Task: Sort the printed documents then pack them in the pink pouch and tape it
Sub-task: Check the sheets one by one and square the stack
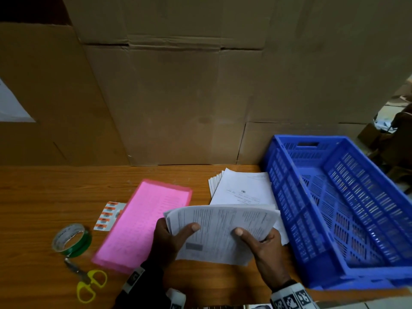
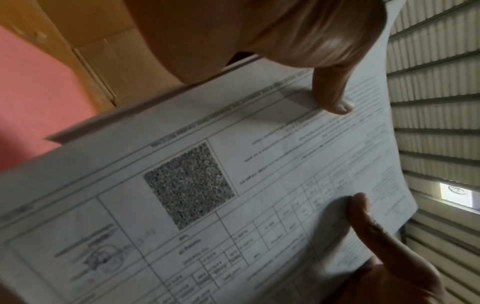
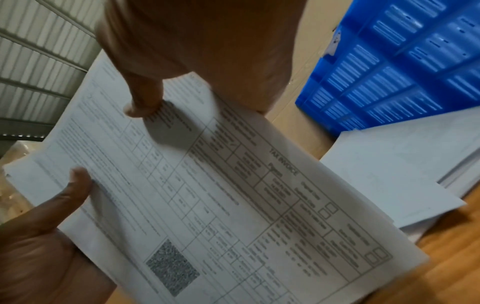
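Printed documents point(image 1: 223, 230): sheaf held above the wooden table point(image 1: 44, 197), top sheet headed "TAX INVOICE", ruled tables and a square code block; other print too blurred to read. Left hand point(image 1: 169, 239) grips the sheaf's left edge, thumb on top; right hand point(image 1: 263, 248) grips the right edge likewise. Second paper stack point(image 1: 243, 188) lies behind, beside the blue crate point(image 1: 289, 197). Pink pouch point(image 1: 145, 221) lies flat to the left. Beyond it: orange-labelled sticker strip point(image 1: 109, 216), green tape roll point(image 1: 72, 239), yellow-handled scissors point(image 1: 89, 284). Cardboard boxes point(image 1: 178, 97) stand behind.
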Motion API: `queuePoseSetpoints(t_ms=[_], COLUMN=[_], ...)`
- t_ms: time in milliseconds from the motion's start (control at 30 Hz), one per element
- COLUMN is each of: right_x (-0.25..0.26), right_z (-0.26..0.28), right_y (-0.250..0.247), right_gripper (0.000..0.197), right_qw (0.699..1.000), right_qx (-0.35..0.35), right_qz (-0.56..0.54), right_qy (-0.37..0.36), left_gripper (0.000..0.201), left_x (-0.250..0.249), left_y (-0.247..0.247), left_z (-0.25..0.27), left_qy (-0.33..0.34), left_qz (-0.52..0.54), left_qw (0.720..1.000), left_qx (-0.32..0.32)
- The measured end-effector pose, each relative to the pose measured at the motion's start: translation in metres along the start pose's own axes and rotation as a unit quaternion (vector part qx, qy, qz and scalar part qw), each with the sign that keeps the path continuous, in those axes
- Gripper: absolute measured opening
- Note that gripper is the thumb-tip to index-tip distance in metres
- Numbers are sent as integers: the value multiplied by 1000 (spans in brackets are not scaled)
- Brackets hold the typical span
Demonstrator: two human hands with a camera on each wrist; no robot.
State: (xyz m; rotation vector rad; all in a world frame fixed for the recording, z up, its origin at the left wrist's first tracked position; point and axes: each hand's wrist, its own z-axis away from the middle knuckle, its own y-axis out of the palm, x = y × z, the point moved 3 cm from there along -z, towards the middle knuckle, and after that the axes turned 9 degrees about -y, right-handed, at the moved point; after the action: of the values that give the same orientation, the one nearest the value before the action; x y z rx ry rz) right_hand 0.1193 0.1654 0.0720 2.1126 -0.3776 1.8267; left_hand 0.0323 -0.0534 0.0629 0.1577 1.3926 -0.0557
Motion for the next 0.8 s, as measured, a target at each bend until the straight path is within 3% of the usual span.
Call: queuePoseSetpoints(t_ms=[200,400,467,600,800], right_x=[-6,-45,-54,-50,-27], right_z=[-3,-2,1,5,5], right_y=[-6,-14,-12,-3,-1], right_gripper=[35,38,38,37,31], right_qw=[1000,992,992,995,999], right_qx=[10,57,54,25,18], right_qz=[12,23,33,28,19], right_qy=[20,108,110,89,41], left_gripper=[56,55,39,29,42], left_x=[2,32,38,32,13], left_y=[-8,-10,-6,2,4], left_z=[-5,-9,-5,2,5], left_qy=[6,-87,-91,-75,-23], left_qz=[-30,-65,-72,-45,-37], left_qw=[999,991,991,996,998], left_qx=[45,81,65,-5,-36])
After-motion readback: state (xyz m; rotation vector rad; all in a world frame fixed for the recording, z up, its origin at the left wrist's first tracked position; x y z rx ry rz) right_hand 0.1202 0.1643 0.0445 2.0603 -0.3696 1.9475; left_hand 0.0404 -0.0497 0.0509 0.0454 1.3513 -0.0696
